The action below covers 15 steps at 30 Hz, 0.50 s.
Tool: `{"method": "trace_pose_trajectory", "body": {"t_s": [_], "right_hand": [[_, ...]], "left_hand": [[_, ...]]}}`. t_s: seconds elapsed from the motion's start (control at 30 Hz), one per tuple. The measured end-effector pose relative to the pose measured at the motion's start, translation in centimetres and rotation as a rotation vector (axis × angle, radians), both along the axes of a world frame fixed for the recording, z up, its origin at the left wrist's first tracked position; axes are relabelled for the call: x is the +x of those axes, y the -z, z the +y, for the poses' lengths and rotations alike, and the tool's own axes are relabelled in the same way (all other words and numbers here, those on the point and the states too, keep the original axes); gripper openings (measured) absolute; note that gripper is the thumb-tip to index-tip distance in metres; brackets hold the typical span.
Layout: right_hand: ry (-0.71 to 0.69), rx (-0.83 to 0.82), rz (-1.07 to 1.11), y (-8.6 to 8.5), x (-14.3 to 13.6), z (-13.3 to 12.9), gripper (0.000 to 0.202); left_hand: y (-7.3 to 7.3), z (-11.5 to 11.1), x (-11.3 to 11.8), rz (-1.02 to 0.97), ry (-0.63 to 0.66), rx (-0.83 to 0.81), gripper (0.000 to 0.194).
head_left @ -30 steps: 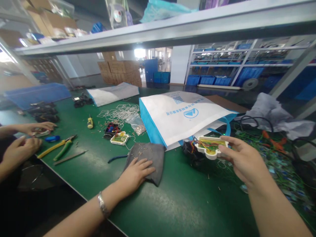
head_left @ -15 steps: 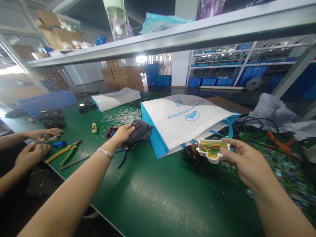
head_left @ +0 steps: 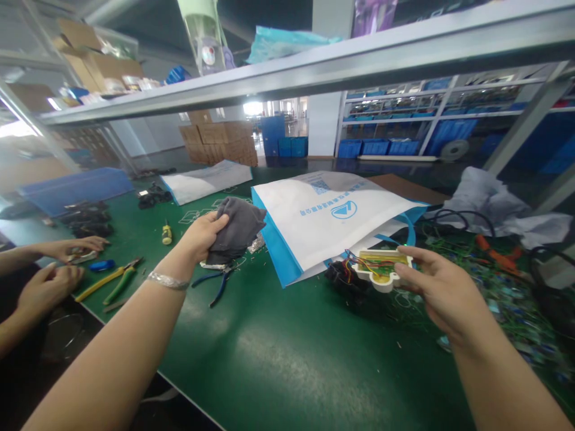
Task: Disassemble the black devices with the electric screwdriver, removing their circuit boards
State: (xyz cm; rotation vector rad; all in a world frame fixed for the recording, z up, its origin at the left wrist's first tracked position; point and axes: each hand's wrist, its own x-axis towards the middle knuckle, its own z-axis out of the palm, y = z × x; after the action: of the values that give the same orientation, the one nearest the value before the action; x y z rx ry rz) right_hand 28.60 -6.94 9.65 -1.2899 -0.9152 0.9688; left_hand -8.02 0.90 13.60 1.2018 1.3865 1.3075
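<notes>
My left hand pinches a dark grey cloth by its left edge, lifted over the table. Just below the cloth lie blue-handled pliers, spread apart. On the right, my right hand grips a white plastic housing between thumb and fingers. Its open side shows a green circuit board and coloured wires. A dark bundle of cable sits at the housing's left end; whether it is joined by the wires I cannot tell.
A white and blue bag lies between my hands. Green-and-yellow pliers and a screwdriver are at left, near another person's hands. Wire scraps cover the right side. A shelf spans above the table.
My left hand has raised the cloth off the table and drawn it slightly left; the cloth now hangs more spread out. My right hand keeps holding the housing in nearly the same place.
</notes>
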Motion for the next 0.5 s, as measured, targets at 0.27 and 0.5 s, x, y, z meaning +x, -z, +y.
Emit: {"method": "trace_pose_trajectory", "body": {"t_s": [0.27, 0.5], "right_hand": [[0.013, 0.011, 0.038, -1.0, -0.1, -0.5, 0.063], [-0.005, 0.039, 0.063, -1.3, -0.2, -0.8, 0.063]], "left_hand": [[6.7, -9.5, 6.3, 0.716, 0.133, 0.358, 0.028], [13.1, -15.0, 13.5, 1.02, 0.492, 0.472, 0.039]]}}
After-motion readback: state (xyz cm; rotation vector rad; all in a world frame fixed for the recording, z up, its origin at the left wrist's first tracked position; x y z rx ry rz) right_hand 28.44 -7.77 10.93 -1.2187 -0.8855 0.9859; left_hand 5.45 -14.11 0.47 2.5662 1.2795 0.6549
